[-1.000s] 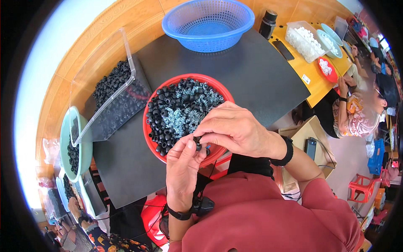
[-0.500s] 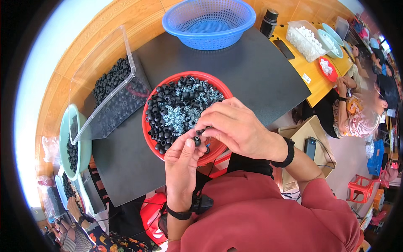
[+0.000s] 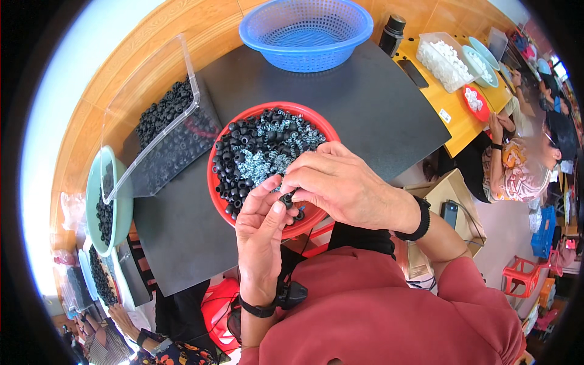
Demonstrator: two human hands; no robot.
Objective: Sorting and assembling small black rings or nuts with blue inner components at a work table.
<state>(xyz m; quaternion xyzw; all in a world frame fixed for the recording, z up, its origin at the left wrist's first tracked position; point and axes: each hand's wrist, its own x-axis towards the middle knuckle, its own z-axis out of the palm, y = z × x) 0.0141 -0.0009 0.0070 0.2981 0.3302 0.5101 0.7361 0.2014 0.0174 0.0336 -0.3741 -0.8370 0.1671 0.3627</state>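
Note:
Over the near rim of a red basin (image 3: 212,182), my two hands meet at a small rounded black plastic piece (image 3: 287,199) that looks like a cord lock. My left hand (image 3: 260,228) pinches it between thumb and fingers. From the right, my right hand (image 3: 340,185) is closed, thumb and forefinger pressed against the same piece; its fingertips partly cover it. Inside the basin lie many like black pieces (image 3: 229,167) and a heap of small metal springs (image 3: 266,163), mostly beyond my hands. Another black piece (image 3: 298,215) rests low in the basin under my fingers.
A clear bin (image 3: 159,143) of black pieces and a pale green basin (image 3: 126,213) stand left. At the back is a blue basket (image 3: 307,61). A flask (image 3: 392,35) and phone (image 3: 413,73) sit back right, near a yellow table (image 3: 441,112). Other people sit on both sides.
The black piece has turned slightly between my fingertips, and my left fingers have shifted around it. On the lower left, another person's hand has moved a little.

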